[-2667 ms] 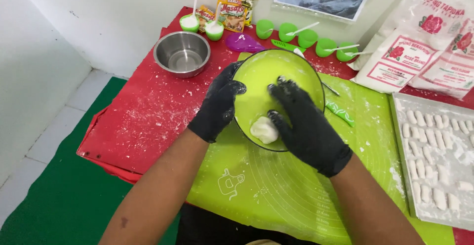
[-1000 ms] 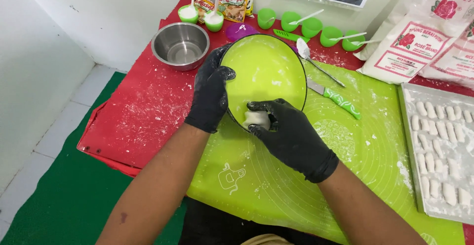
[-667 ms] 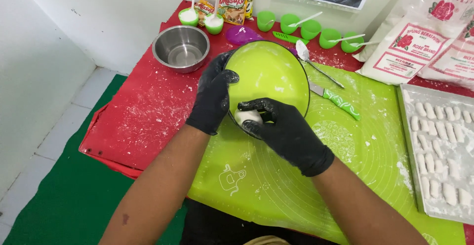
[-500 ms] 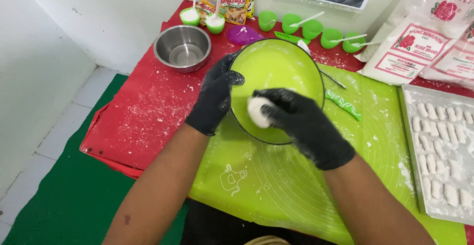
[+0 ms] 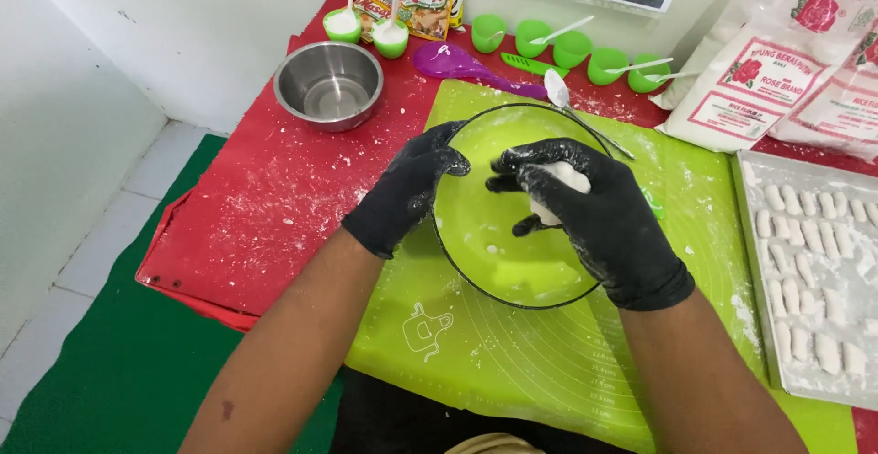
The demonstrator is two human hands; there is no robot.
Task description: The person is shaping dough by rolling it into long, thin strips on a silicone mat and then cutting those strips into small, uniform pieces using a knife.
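Head view. The right hand (image 5: 594,221), in a black glove dusted white, cups a lump of white dough (image 5: 560,189) above the bowl (image 5: 476,235), over its far half. The fingers (image 5: 540,157) curl round the lump, closed loosely rather than pinched, thumb below; most of the dough is hidden in the palm. The left hand (image 5: 402,189) grips the bowl's left rim, fingers hooked over the edge and thumb outside, pressed together. The bowl is clear, its wall smeared white, and rests on a green mat (image 5: 512,363).

Handling, as a judgement: the dough looks soft, light and tacky; it would deform under a pinch, so a whole-palm cradle suits it. The bowl seems rigid and light, best steadied at the rim.

Around the bowl: a steel pot (image 5: 329,84) to its far left on the red table (image 5: 247,225); a spoon (image 5: 560,93) just beyond the far rim; a tray (image 5: 752,262) of shaped white pieces well to its right.
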